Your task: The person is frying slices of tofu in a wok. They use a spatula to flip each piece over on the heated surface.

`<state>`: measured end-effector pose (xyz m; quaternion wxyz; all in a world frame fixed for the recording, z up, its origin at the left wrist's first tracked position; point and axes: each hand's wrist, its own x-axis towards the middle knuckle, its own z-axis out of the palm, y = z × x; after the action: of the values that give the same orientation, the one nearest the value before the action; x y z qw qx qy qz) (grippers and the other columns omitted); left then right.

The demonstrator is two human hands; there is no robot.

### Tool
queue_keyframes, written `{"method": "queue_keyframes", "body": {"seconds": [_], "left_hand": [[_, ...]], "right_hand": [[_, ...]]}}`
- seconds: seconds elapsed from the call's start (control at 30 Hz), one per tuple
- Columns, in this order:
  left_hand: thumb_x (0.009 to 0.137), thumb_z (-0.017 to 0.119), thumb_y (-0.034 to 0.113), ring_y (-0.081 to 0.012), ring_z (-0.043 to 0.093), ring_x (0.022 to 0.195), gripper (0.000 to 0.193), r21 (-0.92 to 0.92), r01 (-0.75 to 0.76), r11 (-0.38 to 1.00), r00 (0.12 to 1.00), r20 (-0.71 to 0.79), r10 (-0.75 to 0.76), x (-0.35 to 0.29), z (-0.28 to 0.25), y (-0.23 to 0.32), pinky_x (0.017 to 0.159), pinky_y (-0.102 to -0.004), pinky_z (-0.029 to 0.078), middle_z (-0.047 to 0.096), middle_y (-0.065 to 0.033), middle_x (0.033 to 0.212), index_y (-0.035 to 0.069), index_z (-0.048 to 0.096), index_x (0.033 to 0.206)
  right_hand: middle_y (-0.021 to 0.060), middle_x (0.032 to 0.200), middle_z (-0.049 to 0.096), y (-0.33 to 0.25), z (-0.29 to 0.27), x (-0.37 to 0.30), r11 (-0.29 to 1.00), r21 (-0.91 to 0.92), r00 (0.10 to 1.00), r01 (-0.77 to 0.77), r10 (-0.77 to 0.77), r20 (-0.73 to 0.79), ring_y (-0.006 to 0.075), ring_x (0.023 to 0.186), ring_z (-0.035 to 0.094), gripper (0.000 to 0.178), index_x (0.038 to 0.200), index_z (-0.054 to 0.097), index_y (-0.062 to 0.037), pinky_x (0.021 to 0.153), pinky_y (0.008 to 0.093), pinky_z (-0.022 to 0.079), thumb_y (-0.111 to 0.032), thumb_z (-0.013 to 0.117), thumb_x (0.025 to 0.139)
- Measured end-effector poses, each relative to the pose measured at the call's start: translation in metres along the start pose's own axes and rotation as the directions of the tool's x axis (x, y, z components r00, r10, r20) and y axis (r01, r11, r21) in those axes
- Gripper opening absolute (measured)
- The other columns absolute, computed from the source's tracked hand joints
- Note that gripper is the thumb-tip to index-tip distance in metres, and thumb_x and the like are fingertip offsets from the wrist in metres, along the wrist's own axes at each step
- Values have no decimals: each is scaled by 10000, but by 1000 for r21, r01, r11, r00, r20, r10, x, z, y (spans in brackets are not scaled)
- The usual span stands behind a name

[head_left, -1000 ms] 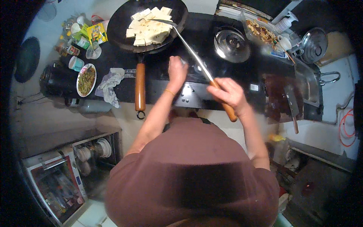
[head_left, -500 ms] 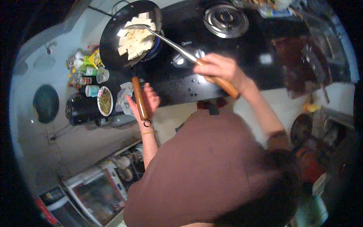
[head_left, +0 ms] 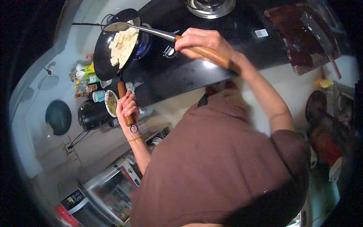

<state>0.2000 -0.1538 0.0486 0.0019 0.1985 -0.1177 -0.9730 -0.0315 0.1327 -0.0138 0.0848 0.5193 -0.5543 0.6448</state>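
My left hand (head_left: pixel 128 105) is closed around the wooden handle of a black wok (head_left: pixel 103 51) at the far left. The wok is tilted above its burner, where a blue flame (head_left: pixel 142 49) shows beside it. White tofu pieces (head_left: pixel 124 47), cut flat and square, lie bunched inside toward the right side. A metal spatula (head_left: pixel 160 34) with a wooden handle is in the grip of my right hand (head_left: pixel 207 42). Its head reaches over the wok's far part, by the upper end of the tofu; whether it touches the tofu I cannot tell.
A second burner (head_left: pixel 211 8) is set in the black stovetop (head_left: pixel 211 62). On the right, a cleaver (head_left: pixel 317 34) lies on a dark cutting board (head_left: pixel 293 41). Left of the stove stand an oval dish (head_left: pixel 110 103) of greenish food, several bottles (head_left: pixel 85 87) and a black appliance (head_left: pixel 92 115).
My left hand has closed around the wok handle, where it was open beside it. The wok is now tilted more steeply. The spatula stays over it in my right hand. The view has shifted.
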Motion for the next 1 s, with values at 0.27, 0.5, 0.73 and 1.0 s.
{"method": "queue_keyframes", "body": {"seconds": [0.27,0.5,0.73,1.0], "left_hand": [[947,396,47,-92,414,452,133,54,9,998,999,-37,-7,-2,2,-1,411,-247,396,385,-27,650,-72,423,999],[951,401,46,-76,371,455,89,-11,46,999,998,-42,-46,-2,3,-4,410,-224,352,345,-3,629,27,392,865],[976,406,97,-83,387,465,140,-6,7,1000,998,-58,-8,-5,-1,-1,411,-230,371,369,-13,647,-40,435,992],[963,438,85,-80,373,473,83,-42,2,999,998,-66,-5,-4,2,-5,418,-230,340,365,-10,659,24,421,909]], "right_hand": [[55,873,629,-2,6,-5,999,-31,1000,9,-9,-6,195,789,633,186,981,646,-102,687,277,511,-57,685,805],[81,881,630,-15,-1,-5,1000,-20,999,-23,23,-34,209,785,628,221,985,643,-56,687,292,508,-7,698,777],[71,858,614,-19,-6,-8,992,-91,995,-82,77,-58,201,759,612,219,968,639,-56,661,280,498,9,702,769],[65,840,588,-20,-4,-11,984,-85,988,-153,152,-20,194,728,586,226,949,643,-74,636,282,480,26,700,754]]}}
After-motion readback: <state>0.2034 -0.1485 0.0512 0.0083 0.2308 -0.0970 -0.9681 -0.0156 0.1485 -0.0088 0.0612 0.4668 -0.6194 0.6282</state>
